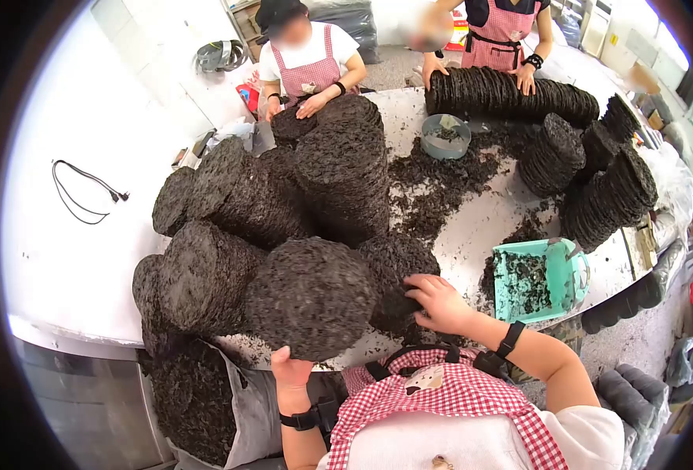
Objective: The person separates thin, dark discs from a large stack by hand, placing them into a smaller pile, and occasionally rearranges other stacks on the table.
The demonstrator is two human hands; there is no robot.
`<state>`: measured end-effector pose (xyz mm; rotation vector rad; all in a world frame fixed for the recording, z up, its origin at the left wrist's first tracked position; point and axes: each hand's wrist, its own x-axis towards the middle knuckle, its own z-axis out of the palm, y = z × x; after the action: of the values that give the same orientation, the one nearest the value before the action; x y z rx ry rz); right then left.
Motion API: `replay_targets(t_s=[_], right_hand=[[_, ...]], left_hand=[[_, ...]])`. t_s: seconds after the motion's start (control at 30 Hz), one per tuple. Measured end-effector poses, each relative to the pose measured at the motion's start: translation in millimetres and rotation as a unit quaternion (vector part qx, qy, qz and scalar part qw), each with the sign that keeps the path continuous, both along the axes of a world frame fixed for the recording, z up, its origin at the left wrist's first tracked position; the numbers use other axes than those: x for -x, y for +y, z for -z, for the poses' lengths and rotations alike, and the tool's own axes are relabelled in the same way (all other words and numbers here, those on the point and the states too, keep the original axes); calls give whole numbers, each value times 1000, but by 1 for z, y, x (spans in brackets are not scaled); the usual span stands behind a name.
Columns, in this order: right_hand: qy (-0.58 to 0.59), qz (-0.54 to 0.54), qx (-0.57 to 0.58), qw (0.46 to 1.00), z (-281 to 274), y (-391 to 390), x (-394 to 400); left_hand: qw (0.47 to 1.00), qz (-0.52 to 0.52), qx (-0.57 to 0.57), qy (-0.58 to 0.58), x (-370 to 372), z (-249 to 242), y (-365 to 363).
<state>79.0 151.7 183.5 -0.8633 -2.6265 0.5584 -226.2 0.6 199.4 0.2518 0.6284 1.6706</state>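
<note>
My left hand point(290, 365) grips the lower edge of a round, dark sheet of what looks like dried seaweed point(312, 298), its thumb in front. The sheet is tilted up with its broad face towards me. My right hand point(440, 304) lies with fingers stretched out against a dark seaweed stack point(393, 266) just right of the sheet. Its fingertips touch the stack, and nothing shows in its grasp. Left of the held sheet leans another thick stack of round seaweed sheets point(209, 278).
Taller seaweed stacks point(342, 176) stand behind on the white table point(472, 215). Loose flakes surround a round plastic tub point(445, 137) and a teal dustpan point(530, 282). A sack of seaweed point(240, 407) stands below left. Two people work across the table, hands on seaweed stacks.
</note>
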Motion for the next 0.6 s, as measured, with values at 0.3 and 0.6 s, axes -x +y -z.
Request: replay_targets(t_s=[0.3,0.6], right_hand=[[-60,-59,25,996,8,18,28],[98,-91,426,895,8,59,10]], left_hand=[[993,-44,26,107,2,-12,-12],[996,-65,28,48,-3,-14,-19]])
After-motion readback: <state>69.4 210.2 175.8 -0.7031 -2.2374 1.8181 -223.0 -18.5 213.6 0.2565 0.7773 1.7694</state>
